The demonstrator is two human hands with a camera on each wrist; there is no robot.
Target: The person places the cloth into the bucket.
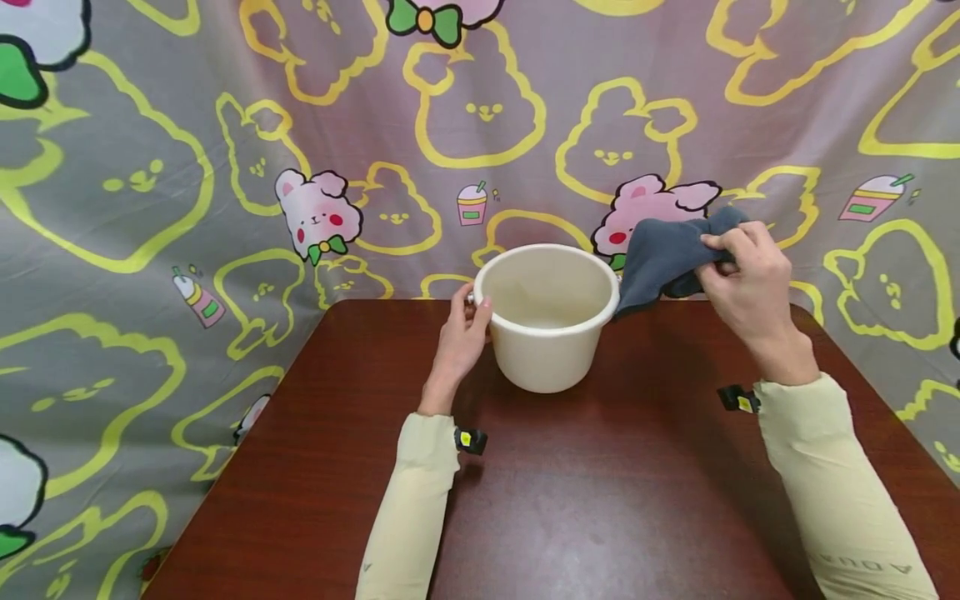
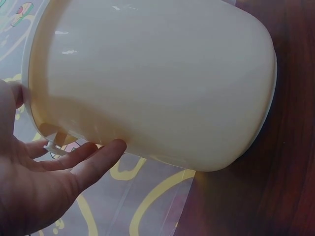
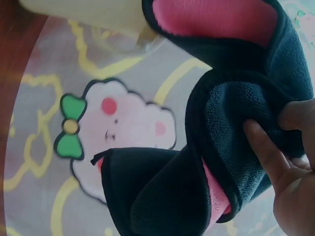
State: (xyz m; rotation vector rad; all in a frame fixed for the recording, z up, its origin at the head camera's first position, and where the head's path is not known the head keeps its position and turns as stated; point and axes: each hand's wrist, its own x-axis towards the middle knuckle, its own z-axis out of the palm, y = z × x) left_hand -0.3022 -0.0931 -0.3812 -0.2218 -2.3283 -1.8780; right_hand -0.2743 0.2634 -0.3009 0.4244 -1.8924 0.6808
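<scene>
A cream plastic bucket [image 1: 546, 358] stands toward the far edge of the table, its wide mouth facing up and toward me. My left hand [image 1: 459, 340] grips its rim at the left side, thumb over the edge and fingers along the outer wall, as the left wrist view shows beside the handle joint [image 2: 55, 147]. To the right of the bucket, my right hand [image 1: 750, 279] pinches a dark grey-blue cloth [image 1: 663, 254] in the air. One corner of the cloth hangs right at the bucket's rim. The right wrist view shows the cloth's pink underside [image 3: 221, 22] and dark edging.
The dark reddish-brown wooden table [image 1: 570, 517] reaches from me to a patterned curtain [image 1: 495, 200] with cartoon bears, which hangs close behind the far edge and along both sides. Small black devices sit at both cuffs.
</scene>
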